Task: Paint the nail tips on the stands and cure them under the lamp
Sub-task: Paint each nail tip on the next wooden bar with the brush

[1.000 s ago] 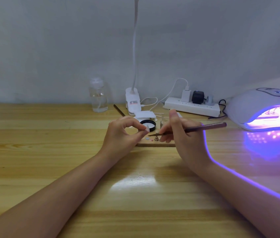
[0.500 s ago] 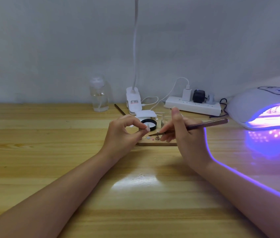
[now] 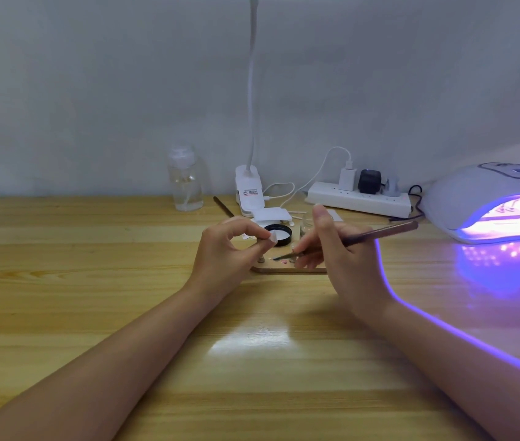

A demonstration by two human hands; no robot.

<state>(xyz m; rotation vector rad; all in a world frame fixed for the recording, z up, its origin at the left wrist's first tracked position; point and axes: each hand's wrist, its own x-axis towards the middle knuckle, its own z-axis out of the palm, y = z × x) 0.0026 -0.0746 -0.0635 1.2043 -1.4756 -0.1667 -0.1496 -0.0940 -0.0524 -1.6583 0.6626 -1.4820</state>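
The painting step is in hand. The left hand (image 3: pixel 223 249) pinches a small pale nail tip (image 3: pixel 272 239) between thumb and forefinger, holding it just above the little wooden board (image 3: pixel 287 268) on the worktop (image 3: pixel 93 281). The right hand (image 3: pixel 338 249) grips a thin brush (image 3: pixel 360 238) like a pen, fingers curled round its handle, and the dark bristle end points left and down towards the board, just under the held tip. Small metal stands (image 3: pixel 261 260) rise from the board beside a few dots of pink colour; they are too small to make out further.

The next move, as I judge it, calls for a steady touch: load the bristles lightly, bring them onto the tip held in the left fingers, and keep the stroke from smearing onto the skin. Then the piece must travel to the curing lamp (image 3: pixel 487 202), which glows violet at the right and is well apart from the board.

An open black jar (image 3: pixel 279 235) sits just behind the hands. The white clip base (image 3: pixel 250 194) of a desk light carries a label with red print, too blurred to read. The curing lamp has a small display on top, also unreadable
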